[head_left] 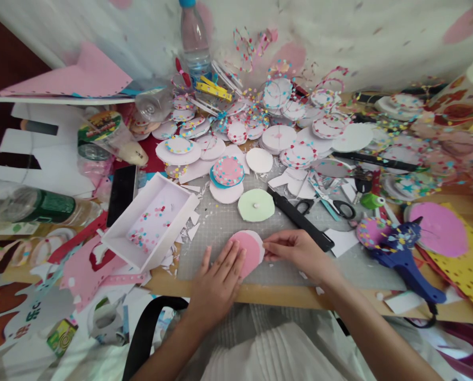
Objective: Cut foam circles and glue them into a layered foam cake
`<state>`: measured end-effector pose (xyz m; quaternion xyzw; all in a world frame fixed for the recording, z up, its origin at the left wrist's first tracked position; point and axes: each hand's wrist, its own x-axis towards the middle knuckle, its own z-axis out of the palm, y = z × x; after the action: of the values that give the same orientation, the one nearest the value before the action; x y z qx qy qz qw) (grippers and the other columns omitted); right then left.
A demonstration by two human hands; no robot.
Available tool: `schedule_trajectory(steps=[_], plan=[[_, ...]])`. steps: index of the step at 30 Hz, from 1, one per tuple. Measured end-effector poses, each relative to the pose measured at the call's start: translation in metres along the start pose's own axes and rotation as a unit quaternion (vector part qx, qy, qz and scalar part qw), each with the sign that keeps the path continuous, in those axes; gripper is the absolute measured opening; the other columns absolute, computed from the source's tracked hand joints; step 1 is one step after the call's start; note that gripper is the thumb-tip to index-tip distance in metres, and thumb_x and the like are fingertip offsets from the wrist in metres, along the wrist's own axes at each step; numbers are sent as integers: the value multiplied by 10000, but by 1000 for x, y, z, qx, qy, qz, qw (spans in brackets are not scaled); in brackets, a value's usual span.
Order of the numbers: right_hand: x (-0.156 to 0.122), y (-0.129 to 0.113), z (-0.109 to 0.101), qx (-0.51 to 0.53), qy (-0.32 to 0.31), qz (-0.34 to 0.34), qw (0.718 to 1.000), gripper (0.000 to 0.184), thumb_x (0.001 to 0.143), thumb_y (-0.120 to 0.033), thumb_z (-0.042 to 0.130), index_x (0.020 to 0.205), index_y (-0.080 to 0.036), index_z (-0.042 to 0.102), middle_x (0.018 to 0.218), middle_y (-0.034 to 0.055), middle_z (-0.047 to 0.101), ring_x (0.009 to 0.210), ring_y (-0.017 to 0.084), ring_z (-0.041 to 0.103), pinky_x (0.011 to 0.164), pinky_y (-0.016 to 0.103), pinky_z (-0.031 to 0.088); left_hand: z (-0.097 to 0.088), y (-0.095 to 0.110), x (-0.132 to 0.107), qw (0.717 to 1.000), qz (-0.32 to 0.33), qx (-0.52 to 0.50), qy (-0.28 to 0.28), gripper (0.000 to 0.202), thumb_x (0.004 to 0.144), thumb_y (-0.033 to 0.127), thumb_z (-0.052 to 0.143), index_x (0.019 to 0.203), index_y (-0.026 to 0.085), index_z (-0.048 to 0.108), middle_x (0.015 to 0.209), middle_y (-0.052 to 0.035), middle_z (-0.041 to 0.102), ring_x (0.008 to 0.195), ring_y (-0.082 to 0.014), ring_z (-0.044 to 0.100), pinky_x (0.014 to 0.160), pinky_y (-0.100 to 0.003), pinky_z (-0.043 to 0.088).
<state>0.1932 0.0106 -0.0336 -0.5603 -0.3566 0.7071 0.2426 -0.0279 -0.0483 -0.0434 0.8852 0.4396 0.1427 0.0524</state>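
A pink paper disc [249, 248] with a white layer showing along its upper right edge lies on the grey cutting mat [197, 259]. My left hand [223, 267] rests flat on the disc's left side, fingers stretched out. At the right edge, my right hand [292, 250] pinches the white rim between thumb and fingers. Just above sits a pale green paper disc [256, 205] with a small white blob in its middle. A pink, dotted disc [228, 170] on blue and white ones lies farther up.
A white box [151, 225] with confetti stands left. Scissors [327, 203], a black bar-shaped tool [300, 219] and a blue glue gun [405, 259] lie right. Piled paper discs [278, 138] and a water bottle [194, 42] fill the back. Scraps edge the mat.
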Motion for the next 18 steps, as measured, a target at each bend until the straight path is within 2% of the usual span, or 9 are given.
schedule_trajectory(steps=[7, 18], plan=[[1, 0, -1, 2, 0, 2, 1000, 320, 629, -489, 787, 709, -182, 748, 683, 38, 746, 642, 187, 691, 705, 323, 566, -9, 0, 4, 998, -7, -43, -45, 513, 936, 287, 432, 1404, 77, 442, 1476, -136, 454, 1385, -242, 412, 1199, -431, -33], [1, 1, -1, -3, -2, 0, 1000, 316, 635, -495, 781, 716, -190, 759, 692, 39, 748, 648, 194, 690, 707, 336, 564, -9, 0, 8, 997, -8, -52, -51, 513, 932, 265, 423, 1413, 85, 434, 1493, -117, 432, 1399, -239, 388, 1195, -430, -28]])
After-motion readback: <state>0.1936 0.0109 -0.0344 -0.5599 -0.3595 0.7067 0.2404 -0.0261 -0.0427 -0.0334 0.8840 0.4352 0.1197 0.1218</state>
